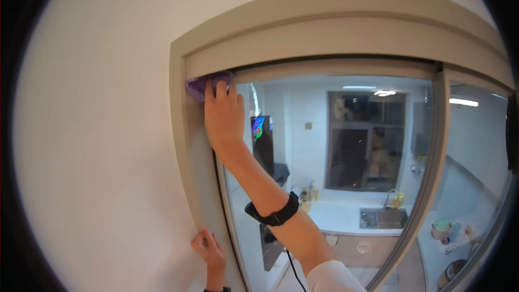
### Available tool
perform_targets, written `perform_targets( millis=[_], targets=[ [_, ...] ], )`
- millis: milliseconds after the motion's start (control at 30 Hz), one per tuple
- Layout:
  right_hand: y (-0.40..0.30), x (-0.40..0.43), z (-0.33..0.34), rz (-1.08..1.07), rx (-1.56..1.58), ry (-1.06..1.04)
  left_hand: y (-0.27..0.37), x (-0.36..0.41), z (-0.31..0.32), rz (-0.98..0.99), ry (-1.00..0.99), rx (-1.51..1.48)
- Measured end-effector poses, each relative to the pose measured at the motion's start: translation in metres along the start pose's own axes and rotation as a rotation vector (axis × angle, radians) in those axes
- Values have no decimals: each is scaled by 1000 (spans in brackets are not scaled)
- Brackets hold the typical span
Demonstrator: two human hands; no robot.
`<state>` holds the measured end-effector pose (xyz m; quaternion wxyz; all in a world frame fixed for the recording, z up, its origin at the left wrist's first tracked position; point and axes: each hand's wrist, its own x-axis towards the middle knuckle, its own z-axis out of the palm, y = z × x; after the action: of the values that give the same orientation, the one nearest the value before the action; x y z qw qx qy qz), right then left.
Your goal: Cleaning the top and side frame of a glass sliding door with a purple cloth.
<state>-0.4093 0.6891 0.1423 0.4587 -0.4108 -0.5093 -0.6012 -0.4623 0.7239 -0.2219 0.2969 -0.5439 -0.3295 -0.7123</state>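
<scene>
My right hand [224, 117] is raised to the upper left corner of a beige door frame [177, 89]. Its fingers press a purple cloth [196, 86] into that corner, under the top rail; the palm side is hidden. A black strap [279, 215] circles the right forearm. Lower down, my left hand [210, 249] is by the frame's left edge with its fingers curled. Whether it grips the edge or only rests there cannot be made out. The glass sliding door panel [308, 101] is just right of my right hand.
A plain wall [101, 129] extends to the left. Through the glass are a white counter [336, 215], a steel sink [391, 217] with a faucet, a dark window [346, 162] and several bottles. A second glass panel [474, 129] stands to the right. A black cable [295, 271] hangs below my right arm.
</scene>
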Motion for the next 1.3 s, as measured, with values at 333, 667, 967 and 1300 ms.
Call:
perform_targets(
  millis=[333, 667, 967, 1300],
  targets=[
    [61, 22, -51, -28, -194, -12, 4, 5, 16, -101, -28, -180],
    [155, 31, -157, 42, -323, -35, 124, 78, 18, -306, -111, -643],
    [218, 34, -246, 68, -761, 12, 158, 76, 58, -307, -162, -593],
    [207, 4, -225, 179, -823, -110, 160, 87, 64, -285, -188, -632]
  ],
)
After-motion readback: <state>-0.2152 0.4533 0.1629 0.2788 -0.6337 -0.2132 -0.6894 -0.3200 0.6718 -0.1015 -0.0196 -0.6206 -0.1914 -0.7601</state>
